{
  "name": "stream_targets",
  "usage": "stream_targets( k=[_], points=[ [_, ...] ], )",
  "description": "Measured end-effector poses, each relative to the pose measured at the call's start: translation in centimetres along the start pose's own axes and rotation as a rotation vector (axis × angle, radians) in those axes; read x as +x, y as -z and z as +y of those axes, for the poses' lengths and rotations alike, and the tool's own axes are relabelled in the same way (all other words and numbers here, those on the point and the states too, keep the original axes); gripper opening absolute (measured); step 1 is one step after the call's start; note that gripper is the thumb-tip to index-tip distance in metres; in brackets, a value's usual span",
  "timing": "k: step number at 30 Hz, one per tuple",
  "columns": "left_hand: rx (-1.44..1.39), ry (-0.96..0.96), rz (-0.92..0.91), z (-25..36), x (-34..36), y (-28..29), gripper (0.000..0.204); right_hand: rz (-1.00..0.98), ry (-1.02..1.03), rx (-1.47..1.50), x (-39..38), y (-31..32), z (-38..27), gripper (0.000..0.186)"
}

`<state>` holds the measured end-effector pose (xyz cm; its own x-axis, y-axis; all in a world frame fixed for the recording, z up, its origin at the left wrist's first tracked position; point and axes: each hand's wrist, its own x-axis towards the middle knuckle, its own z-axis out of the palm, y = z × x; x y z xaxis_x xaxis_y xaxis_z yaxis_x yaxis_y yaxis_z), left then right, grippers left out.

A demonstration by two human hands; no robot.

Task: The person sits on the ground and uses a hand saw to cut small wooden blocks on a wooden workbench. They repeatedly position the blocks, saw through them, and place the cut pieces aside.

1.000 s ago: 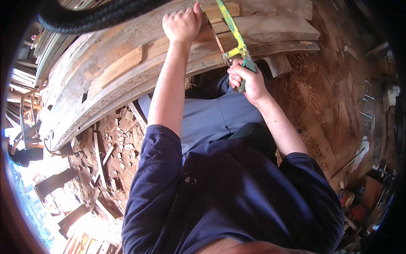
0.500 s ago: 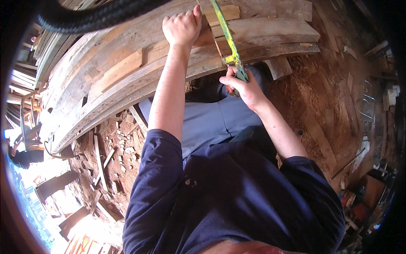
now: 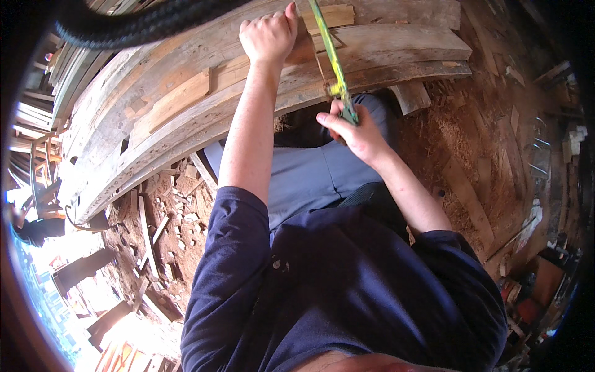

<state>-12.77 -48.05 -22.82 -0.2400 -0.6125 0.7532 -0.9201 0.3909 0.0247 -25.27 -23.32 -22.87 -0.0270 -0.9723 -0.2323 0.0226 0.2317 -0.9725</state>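
Observation:
My right hand (image 3: 359, 133) is closed round the handle of a bow saw (image 3: 328, 40) with a worn green and yellow frame. Its thin blade (image 3: 321, 62) runs along the left of the frame, beside a piece of wood (image 3: 229, 73) lying on the bench. Farther up, my left hand (image 3: 268, 38) bears down on that wood close to the blade, fingers curled over its far side and thumb stretched toward the saw. The curled fingertips are hidden, as is the far end of the saw, cut off by the picture's top edge.
Long thick planks form the low bench (image 3: 167, 139) across the front. Small wood offcuts (image 3: 180, 226) and sawdust litter the floor at left; loose boards (image 3: 465, 198) lie at right. A black braided cable (image 3: 142, 28) crosses the upper left. Stacked timber stands far left.
My right hand has drawn the saw slightly back toward me. My left hand keeps its place on the wood.

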Motion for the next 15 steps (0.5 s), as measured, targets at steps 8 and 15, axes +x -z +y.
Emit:
stream_targets(
  k=[8,15],
  points=[
    [-0.013,0.017,-0.057,-0.1,0.5,-0.3,0.066,0.005,0.072,-0.131,-2.0,1.4,1.1,0.036],
    [-0.047,0.016,-0.016,0.1,0.1,0.4,0.054,0.199,0.308,-0.125,-1.5,3.8,-2.5,0.032]
  ],
)
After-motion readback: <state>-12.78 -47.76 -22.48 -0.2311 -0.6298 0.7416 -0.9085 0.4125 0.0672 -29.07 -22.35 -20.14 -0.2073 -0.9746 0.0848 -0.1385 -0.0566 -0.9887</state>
